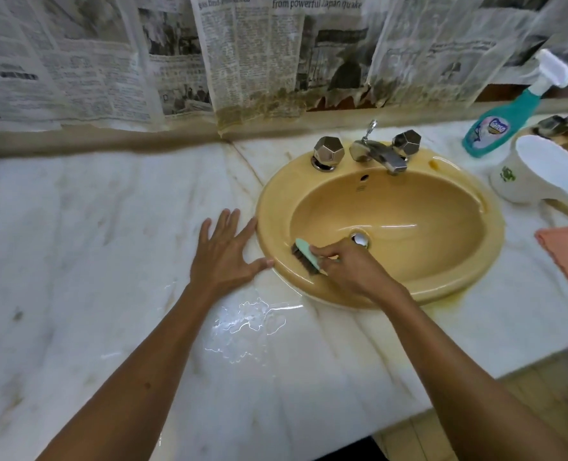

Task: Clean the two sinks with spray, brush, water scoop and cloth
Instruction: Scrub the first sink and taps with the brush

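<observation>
Fingers of the right hand being curled round a green brush, bristles being pressed onto the yellow sink rim, left hand being spread flat on the marble counter just beside it, spray bottle, water scoop and pink cloth being left well beyond the knuckles.

White marble-veined bench with a puddle of water near its front edge. Yellowed newspaper sheets hang across the wall behind, their lower edges stained and torn. A strip of pale tiled floor shows at lower right. Lighting dim, even.
</observation>
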